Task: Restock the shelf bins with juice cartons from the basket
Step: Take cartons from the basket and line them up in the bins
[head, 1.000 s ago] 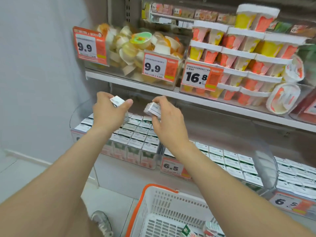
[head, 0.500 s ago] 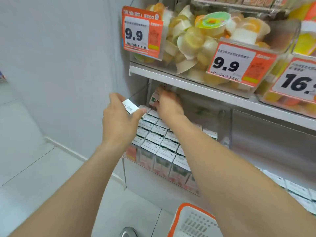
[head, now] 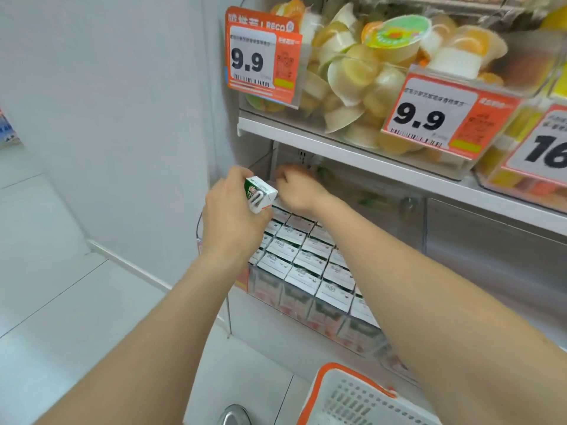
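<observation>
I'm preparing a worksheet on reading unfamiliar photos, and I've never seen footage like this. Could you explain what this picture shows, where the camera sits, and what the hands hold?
There is no machine here: these are a person's two bare hands, filmed by a wide-angle camera worn on the head, looking forward and down. The left hand grips a small green-and-white juice carton. The right hand reaches to the back of a clear shelf bin filled with rows of similar cartons; whether it holds anything is hidden. A white basket with an orange rim sits below. On the shelf above are fruit jelly cups behind 9.9 price tags.
</observation>
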`<state>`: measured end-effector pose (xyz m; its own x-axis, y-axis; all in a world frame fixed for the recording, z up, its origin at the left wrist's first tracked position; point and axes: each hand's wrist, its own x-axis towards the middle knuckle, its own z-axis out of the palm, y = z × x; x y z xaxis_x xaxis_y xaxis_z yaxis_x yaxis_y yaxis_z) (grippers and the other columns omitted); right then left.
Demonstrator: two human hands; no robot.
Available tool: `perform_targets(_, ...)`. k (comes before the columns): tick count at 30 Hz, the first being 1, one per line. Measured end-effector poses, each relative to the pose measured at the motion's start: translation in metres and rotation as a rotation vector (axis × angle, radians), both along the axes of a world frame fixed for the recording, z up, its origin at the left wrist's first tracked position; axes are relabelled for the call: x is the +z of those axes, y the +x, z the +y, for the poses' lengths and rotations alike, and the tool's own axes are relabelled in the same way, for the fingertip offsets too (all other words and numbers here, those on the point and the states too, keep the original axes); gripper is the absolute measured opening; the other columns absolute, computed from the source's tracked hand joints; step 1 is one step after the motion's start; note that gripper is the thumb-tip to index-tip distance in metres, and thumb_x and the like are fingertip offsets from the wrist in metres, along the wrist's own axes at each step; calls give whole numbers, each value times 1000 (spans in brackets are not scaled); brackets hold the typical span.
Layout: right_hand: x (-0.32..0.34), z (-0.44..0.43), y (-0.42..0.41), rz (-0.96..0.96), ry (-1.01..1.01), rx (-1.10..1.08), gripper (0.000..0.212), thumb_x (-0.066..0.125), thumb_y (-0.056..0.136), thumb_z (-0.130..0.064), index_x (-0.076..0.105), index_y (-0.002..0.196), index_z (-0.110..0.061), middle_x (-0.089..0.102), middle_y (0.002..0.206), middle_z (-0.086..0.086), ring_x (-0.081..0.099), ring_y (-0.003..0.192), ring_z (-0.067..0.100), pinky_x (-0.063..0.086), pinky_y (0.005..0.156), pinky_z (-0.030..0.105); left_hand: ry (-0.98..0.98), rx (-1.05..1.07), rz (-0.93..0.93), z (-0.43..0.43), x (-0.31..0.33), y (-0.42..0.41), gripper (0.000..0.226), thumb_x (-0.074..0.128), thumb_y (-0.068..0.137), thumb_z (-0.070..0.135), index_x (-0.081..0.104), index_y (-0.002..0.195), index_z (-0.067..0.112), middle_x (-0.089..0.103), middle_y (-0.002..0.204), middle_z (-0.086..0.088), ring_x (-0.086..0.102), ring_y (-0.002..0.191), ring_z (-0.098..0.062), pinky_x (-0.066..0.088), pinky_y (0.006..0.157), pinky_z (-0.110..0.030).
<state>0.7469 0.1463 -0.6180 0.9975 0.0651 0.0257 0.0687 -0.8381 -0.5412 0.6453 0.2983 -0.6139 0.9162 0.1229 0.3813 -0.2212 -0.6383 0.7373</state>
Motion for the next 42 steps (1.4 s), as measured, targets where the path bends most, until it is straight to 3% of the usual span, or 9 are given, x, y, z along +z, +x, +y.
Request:
perform_targets(3,19,1,-43,-45,376,-59,38,44,98,-18,78,115,-17,75,121,2,66,116,23,53,101,41,-26,-41,4,-5,16,-11,60,90,71,32,65,126,27,69,100,7,67,94,-21,57,86,-39)
perform_targets(6,31,-6,-96,-12,677,-74,36,49,92,-31,81,105,-22,80,102,0,73,102,27,60,92,49,-105,-146,99,-14,32,-30,62,94,71,35,66,125,30,66,95,19,69,93,-10,53,76,-24)
perform_targets(11,40,-37,-178,-138,712,-146,48,45,86,-27,73,124,-28,77,106,-1,73,94,23,64,74,42,-190,-288,237,-40,50,-64,53,91,65,47,61,103,25,74,99,5,74,94,-16,60,85,-44)
perform_targets(15,51,-73,-241,-237,737,-204,22,64,98,-28,71,118,-22,77,83,1,72,73,20,63,73,48,-177,-556,272,-67,65,-109,42,75,85,49,60,116,25,80,97,5,76,96,-14,58,95,-52)
perform_targets(22,49,-132,-306,-246,746,-402,49,75,89,-55,65,128,-28,69,85,6,70,79,17,60,80,40,-106,-824,247,-126,70,-162,23,61,99,14,68,118,24,75,105,-1,78,83,-23,65,81,-42)
perform_targets(26,44,-165,-318,-169,761,-333,27,61,104,-42,68,128,-31,70,90,1,64,83,15,49,74,29,-195,-834,352,-146,63,-158,29,67,101,12,63,129,18,74,116,-2,79,90,-25,59,96,-50)
perform_targets(31,29,-184,-313,-136,947,-327,22,60,107,-20,63,126,-11,78,104,10,74,92,23,62,83,38,69,-763,189,-162,49,-143,27,61,104,23,65,131,27,72,116,13,71,97,-4,55,95,-33)
perform_targets(36,7,-197,-290,-416,477,-484,28,68,100,-22,55,124,-21,71,109,-9,69,103,10,58,90,38,440,-567,185,-161,31,-121,38,49,102,7,58,137,15,61,126,-8,60,106,-24,49,86,-36)
perform_targets(42,-20,-210,-256,-315,113,-345,29,70,98,-26,58,124,-23,69,106,-1,69,97,17,57,85,36,501,-521,205,-160,22,-121,33,41,92,-1,61,117,9,67,101,-13,66,89,-37,59,78,-57)
